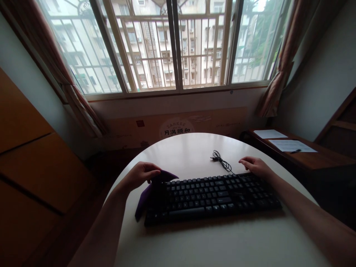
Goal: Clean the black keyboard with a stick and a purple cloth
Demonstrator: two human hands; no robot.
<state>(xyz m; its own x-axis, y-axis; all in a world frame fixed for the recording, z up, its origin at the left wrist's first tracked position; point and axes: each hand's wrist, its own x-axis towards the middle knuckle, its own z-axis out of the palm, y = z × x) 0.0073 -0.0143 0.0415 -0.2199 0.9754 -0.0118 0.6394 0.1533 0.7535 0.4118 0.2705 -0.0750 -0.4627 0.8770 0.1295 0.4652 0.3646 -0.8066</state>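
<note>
One black keyboard (200, 196), full width with a number pad, lying flat on a white, round-edged tabletop (191, 148), directly in front of me and between my forearms. One purple cloth (142, 202), at the keyboard's left end, one corner reaching along its far edge; whether it touches the keys there is too dark to tell. One left hand (140, 173), mine: thumb and fingers pinched on the cloth. One right hand (257, 166), mine: near the keyboard's far right corner, fingers curled in; I cannot tell whether their tips meet the thumb. One thin black cable (222, 162), looped in a bundle, just beyond the keyboard and left of my right hand. One brown wooden table (330, 155), to the right, bearing papers (292, 145) and a dark pen (295, 151). One barred window (175, 48), ahead, between tied curtains (278, 81).
</note>
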